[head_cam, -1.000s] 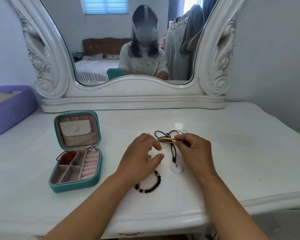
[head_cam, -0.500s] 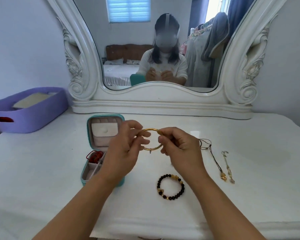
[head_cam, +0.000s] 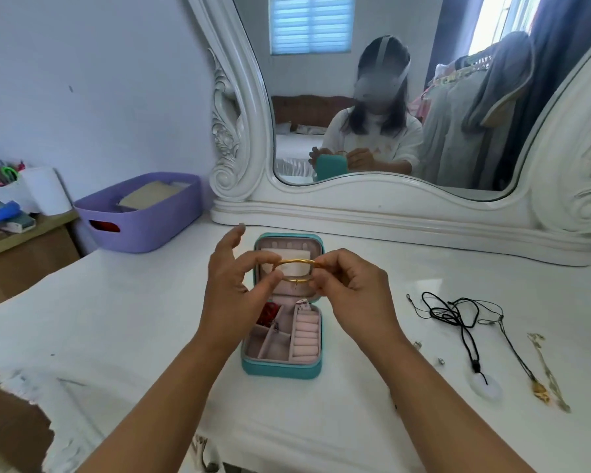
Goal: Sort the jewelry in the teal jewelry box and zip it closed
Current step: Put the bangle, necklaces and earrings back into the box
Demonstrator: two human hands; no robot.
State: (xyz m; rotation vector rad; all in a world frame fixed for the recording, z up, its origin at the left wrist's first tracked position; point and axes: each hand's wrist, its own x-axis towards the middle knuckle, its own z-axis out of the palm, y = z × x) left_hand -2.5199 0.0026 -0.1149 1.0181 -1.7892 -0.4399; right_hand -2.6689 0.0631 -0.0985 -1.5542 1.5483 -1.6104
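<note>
Fingers (head_cam: 270,278) of both hands pinch thin gold metal bangle (head_cam: 296,269) above open teal zippered jewelry box (head_cam: 282,368). Risk: light pinch slips, bangle drops onto pink compartments.

I see the open teal zippered jewelry box (head_cam: 282,367) on the white dressing table (head_cam: 133,312), before the white carved-frame mirror (head_cam: 389,206). Above it, both hands hold a gold metal bangle (head_cam: 296,270). Right lie black cord necklaces (head_cam: 458,315); behind-left sits a purple plastic basket (head_cam: 140,216).

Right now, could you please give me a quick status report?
Both hands pinch gold bangle. Above open jewelry box. Necklaces still on table.
</note>
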